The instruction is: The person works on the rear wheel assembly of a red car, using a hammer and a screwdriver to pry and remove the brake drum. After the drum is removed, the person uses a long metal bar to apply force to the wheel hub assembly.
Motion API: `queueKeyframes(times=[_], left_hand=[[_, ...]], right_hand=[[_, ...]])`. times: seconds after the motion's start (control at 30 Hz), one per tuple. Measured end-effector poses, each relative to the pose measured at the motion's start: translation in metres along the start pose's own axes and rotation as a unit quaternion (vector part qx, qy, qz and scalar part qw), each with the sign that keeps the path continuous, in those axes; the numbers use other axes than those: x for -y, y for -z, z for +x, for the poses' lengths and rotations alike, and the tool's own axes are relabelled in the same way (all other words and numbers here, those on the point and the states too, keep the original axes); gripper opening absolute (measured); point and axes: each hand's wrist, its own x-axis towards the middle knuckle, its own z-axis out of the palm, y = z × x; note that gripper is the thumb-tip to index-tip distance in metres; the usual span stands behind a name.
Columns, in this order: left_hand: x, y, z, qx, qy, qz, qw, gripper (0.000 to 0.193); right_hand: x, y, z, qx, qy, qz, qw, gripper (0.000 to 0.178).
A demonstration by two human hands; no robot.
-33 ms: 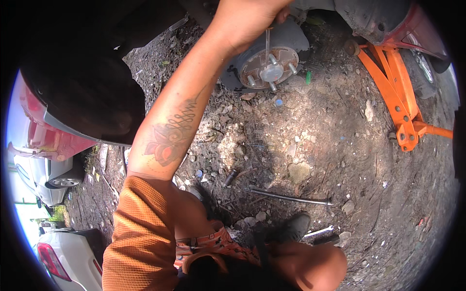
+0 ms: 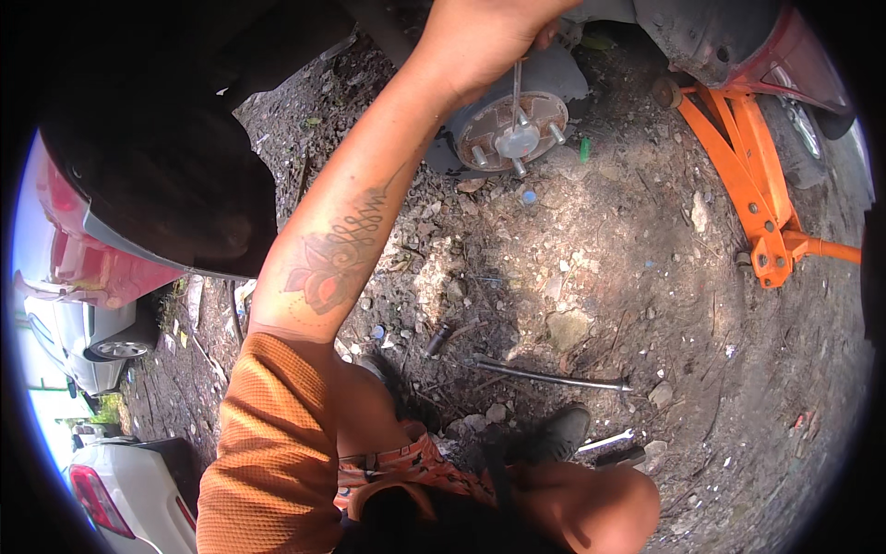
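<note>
My left hand [image 2: 494, 42] reaches up to the top edge of the head view, its fingers curled closed and partly cut off. A thin metal rod [image 2: 517, 85] comes down from it, like a screwdriver shaft; its handle is hidden. The rod's lower end meets the wheel hub [image 2: 498, 115], a rusty round face with several studs and a grey centre cap [image 2: 517, 140]. Behind the hub is a dark grey drum or guard [image 2: 554, 78]. My right hand is out of view.
An orange floor jack [image 2: 752, 185] stands at the right under the car body [image 2: 697, 37]. On the dirt lie a black socket [image 2: 439, 341], a long dark bar [image 2: 554, 377] and a wrench [image 2: 606, 441] by my shoe [image 2: 561, 432]. White cars [image 2: 134, 489] are parked at left.
My left hand has shifted slightly to the right, and the top of the metal rod has moved with it. The jack and the tools on the ground stay put.
</note>
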Motion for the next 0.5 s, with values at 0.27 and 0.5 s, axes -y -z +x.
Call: queueKeyframes(times=[0.27,0.5], left_hand=[[0.023,0.010,0.001,0.065,-0.044,-0.103,0.992,0.035],[0.021,0.027,-0.009,0.098,-0.098,-0.143,0.980,0.037]], right_hand=[[0.030,-0.004,-0.043,-0.077,0.023,0.080,0.994,0.045],[0.067,0.034,-0.089,-0.156,0.078,0.137,0.975,0.041]])
